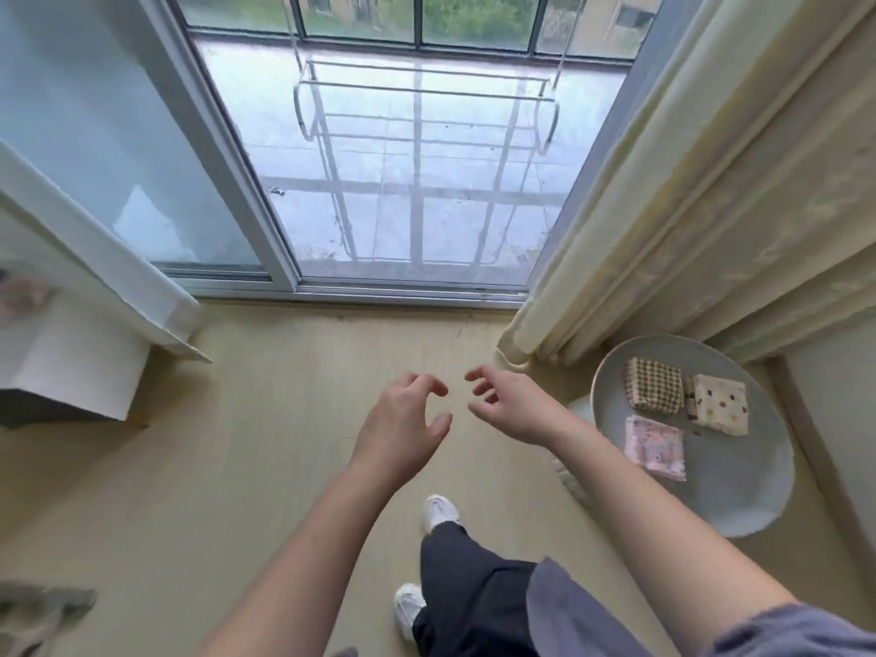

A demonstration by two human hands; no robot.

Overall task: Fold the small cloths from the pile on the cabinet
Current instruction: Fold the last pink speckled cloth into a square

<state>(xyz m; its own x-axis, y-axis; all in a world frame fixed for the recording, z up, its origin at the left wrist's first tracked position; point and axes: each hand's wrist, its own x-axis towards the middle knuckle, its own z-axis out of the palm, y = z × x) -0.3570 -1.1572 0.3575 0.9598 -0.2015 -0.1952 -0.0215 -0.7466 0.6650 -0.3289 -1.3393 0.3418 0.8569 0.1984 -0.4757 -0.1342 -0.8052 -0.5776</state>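
Note:
Three folded small cloths lie on a round grey table (739,495) at the right: a brown checked cloth (653,385), a cream dotted cloth (720,404) and a pink patterned cloth (655,447). My left hand (403,419) and my right hand (509,403) hover side by side over the floor in the middle, left of the table. Both have loosely curled fingers and hold nothing. At the left edge a white cabinet (71,367) shows, with a blurred pinkish cloth (21,296) on top.
A sliding glass door (407,182) ahead opens onto a balcony with a metal drying rack (426,111). Cream curtains (663,206) hang at the right, a white curtain (95,220) at the left. A grey cloth (38,609) lies at the lower left. My legs and white shoes (441,512) stand below.

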